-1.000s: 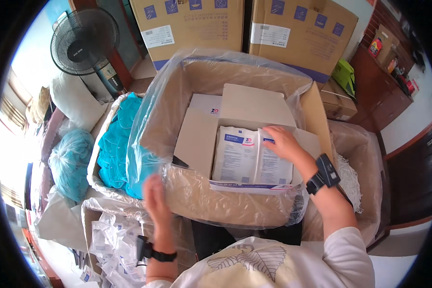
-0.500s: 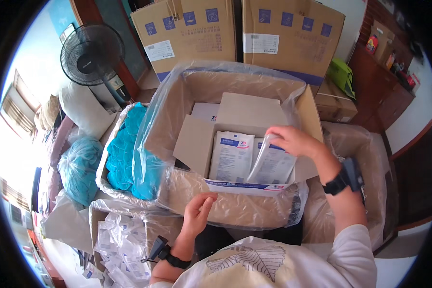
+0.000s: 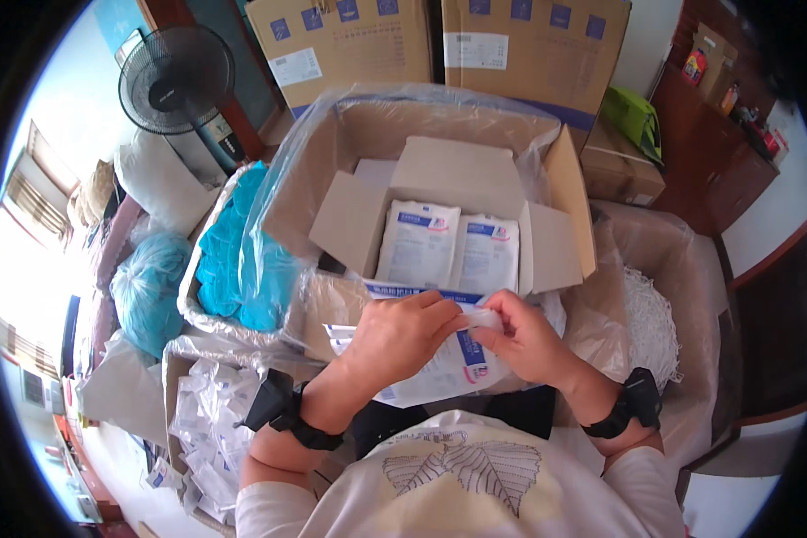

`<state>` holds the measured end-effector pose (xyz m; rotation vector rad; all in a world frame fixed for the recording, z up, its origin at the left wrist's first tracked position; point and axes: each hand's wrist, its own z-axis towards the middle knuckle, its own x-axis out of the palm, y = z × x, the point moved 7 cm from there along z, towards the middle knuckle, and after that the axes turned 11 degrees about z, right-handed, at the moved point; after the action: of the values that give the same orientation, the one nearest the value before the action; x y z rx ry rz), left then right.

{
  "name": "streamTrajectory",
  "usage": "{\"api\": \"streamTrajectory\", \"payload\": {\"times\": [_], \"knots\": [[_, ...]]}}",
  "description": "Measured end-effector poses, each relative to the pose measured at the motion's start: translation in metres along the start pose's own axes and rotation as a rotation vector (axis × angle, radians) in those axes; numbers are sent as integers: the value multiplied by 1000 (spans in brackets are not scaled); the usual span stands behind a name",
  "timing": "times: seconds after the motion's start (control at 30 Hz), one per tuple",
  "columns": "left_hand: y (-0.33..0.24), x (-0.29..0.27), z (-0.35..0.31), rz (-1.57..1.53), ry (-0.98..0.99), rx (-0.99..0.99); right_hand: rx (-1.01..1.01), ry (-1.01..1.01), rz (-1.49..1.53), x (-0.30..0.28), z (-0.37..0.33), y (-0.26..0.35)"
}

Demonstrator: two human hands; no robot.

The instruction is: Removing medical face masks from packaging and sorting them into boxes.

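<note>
1. Packet (image 3: pixel 430 386), white with blue and pink print, lies between your hands, just in front of the open inner carton (image 3: pixel 448 175); hold it there, over the near side of the work.
2. Your left hand (image 3: pixel 403 332) has its fingers curled together on the packet's upper edge. Its thumb is hidden, so check by feel that it backs the film.
3. Your right hand (image 3: pixel 529 341) pinches the same edge between thumb and forefinger; set both pinches near each other for fine control.
4. Work that short, bunched stretch of film gently; thin wrapping like this would probably slip or split unevenly under a jerk.
5. Support the loose lower part, which hangs tilted toward your shirt (image 3: pixel 462 462).
6. Hold your wrists clear of the two upright packets (image 3: pixel 419 247) inside the carton, so neither gets knocked.
</note>
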<state>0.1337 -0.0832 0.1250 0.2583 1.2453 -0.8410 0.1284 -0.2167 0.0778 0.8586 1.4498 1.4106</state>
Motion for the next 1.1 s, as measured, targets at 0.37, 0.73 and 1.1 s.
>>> {"api": "streamTrajectory", "payload": {"times": [0.37,0.73,1.1], "knots": [[-6,76,-75,-2,271,33,64,354,-218,52,-39,-64],[28,135,-103,-682,428,-265,-320,281,-700,75,-40,-67],[158,188,-139,-765,-217,-914,-494,338,-816,111,-51,-27]]}}
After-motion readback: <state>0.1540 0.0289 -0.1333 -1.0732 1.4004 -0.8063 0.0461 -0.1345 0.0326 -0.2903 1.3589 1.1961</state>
